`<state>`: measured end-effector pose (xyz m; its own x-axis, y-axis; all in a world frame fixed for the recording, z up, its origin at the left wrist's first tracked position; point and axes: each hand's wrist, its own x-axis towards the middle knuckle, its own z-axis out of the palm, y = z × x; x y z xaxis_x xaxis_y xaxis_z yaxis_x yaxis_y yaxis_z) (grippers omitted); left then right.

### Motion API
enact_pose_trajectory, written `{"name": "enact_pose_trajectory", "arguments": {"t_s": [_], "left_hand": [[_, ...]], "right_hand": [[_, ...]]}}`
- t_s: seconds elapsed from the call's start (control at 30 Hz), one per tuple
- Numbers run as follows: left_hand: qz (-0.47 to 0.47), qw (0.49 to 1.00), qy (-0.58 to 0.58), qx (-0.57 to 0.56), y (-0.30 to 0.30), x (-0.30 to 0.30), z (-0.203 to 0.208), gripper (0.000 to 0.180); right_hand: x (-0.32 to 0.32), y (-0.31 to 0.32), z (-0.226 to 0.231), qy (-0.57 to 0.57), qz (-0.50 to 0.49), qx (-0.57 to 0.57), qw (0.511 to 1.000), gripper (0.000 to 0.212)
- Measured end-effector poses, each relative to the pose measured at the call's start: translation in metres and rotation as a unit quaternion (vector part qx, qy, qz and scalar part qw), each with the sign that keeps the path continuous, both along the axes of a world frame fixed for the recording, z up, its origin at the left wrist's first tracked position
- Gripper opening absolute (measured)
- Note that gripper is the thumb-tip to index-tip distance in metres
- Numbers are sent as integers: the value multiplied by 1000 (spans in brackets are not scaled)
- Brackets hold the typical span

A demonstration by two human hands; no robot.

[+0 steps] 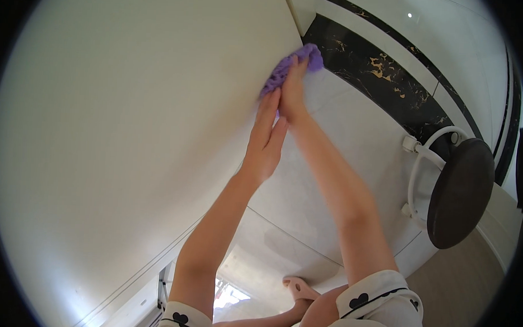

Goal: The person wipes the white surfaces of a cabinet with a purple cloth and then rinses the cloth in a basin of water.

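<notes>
A crumpled purple cloth [293,68] lies against the big white panel [131,101], close to its far right edge. My right hand [294,98] is on the cloth, its fingers pressing it to the surface. Just below and to the left, my left hand [264,149] rests with its fingers stretched out along the panel, fingertips at the cloth's lower end. That hand does not grip anything I can see. Both arms reach far forward, and the two hands nearly touch.
A round dark-topped stool [462,193] with a white tubular frame stands to the right on the pale tiled floor [354,143]. Black marble-look skirting [380,69] with gold veins runs along the far wall. My foot in a pink slipper [300,289] shows below.
</notes>
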<state>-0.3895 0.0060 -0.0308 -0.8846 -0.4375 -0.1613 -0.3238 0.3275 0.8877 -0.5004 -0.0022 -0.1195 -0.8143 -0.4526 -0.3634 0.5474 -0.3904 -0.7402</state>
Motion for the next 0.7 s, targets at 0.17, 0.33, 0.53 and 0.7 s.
{"name": "enact_pose_trajectory", "arguments": {"t_s": [0.17,0.33,0.53,0.7], "left_hand": [[83,968,230,-64,16,38,24,52],[52,977,172,-116,-6,39,1,43],[32,995,79,-56,-5,-5,-33,41],[32,999,14,30,-9,-16,-55,42]], "right_hand": [[34,-1,96,368,-53,53,927,66],[27,-5,63,350,-41,50,935,64],[-1,-9,-15,193,-72,99,974,61],[-7,-3,-47,-66,-16,-21,997,71]]}}
